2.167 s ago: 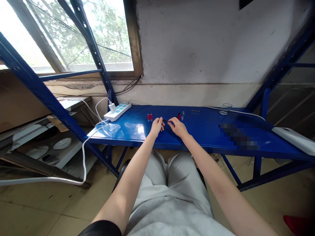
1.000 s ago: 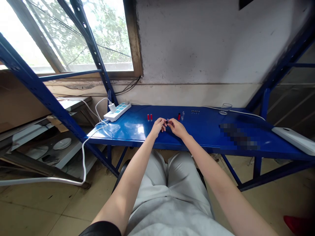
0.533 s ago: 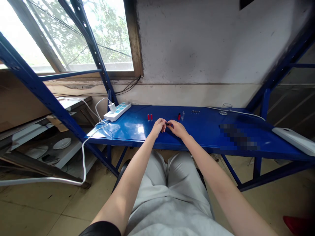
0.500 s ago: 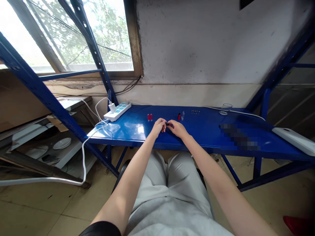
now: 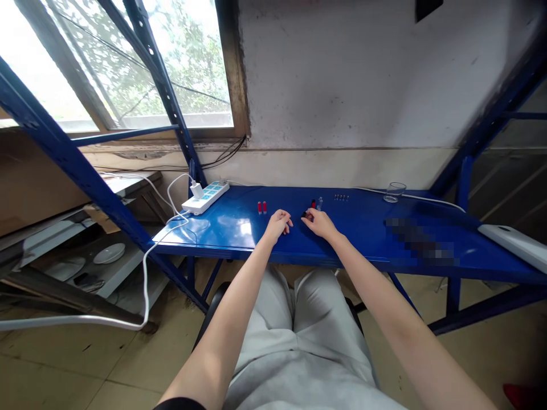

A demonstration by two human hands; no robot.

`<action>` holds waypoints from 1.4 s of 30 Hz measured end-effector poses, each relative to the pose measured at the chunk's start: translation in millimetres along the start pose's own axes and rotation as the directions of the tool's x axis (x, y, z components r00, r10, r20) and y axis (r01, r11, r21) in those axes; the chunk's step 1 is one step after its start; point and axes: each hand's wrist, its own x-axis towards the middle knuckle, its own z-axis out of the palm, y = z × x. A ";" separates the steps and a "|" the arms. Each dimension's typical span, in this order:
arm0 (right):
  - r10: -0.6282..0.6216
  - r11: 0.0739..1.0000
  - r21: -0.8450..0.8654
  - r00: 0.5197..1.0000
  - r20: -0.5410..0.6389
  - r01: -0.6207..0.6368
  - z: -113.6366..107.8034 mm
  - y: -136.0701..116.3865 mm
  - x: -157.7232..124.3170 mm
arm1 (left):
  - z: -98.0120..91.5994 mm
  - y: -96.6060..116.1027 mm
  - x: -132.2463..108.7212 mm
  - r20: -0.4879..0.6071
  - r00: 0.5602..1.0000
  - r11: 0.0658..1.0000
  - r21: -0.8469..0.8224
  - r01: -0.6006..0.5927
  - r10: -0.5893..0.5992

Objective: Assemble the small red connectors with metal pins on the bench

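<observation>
In the right grip (image 5: 320, 223) we had a small dark piece (image 5: 304, 214) pinched between thumb and fingertips just above the tabletop (image 5: 235, 205), probably because something that slight left room for fingertips alone. Our left grip (image 5: 277, 224) was loosely curled a little way off, apart from the right; its inner side was hidden, so we could not tell whether it held anything. Just beyond the right knuckles we had a red piece (image 5: 313, 203) and, beside it, a clear piece (image 5: 320, 203), seemingly kept there for a short reach. Past our left grip, two red pieces (image 5: 262, 208) lay side by side, as if grouped by kind. Farther back to the right, small metallic bits (image 5: 341, 197) sat in a row, perhaps spaced so each could be picked singly. Near the wall we had a glass (image 5: 394, 192), and a power strip (image 5: 205, 197) at the left end, likely set there to leave our working space free. A pixelated dark object (image 5: 421, 242) and a white object (image 5: 515, 244) lay well to the right.
</observation>
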 end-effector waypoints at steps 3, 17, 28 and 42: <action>0.064 0.998 -0.004 0.997 0.048 -0.064 -9.9 14.8 3.0 | -0.3 -2.2 0.8 0.005 1.000 0.999 0.034 -0.005 0.005; 0.234 0.972 -0.033 0.971 0.044 -0.233 -17.2 35.7 15.8 | -1.3 -2.6 -0.8 0.016 1.000 0.996 0.091 -0.006 0.005; 0.300 0.952 -0.073 0.952 0.055 -0.296 -6.1 36.7 27.6 | -1.0 -5.4 0.6 0.020 1.000 0.995 0.102 -0.024 0.022; 0.363 0.930 -0.105 0.925 0.109 -0.352 -11.6 37.1 32.2 | -2.6 -4.3 -0.1 0.041 0.999 0.993 0.119 -0.027 0.022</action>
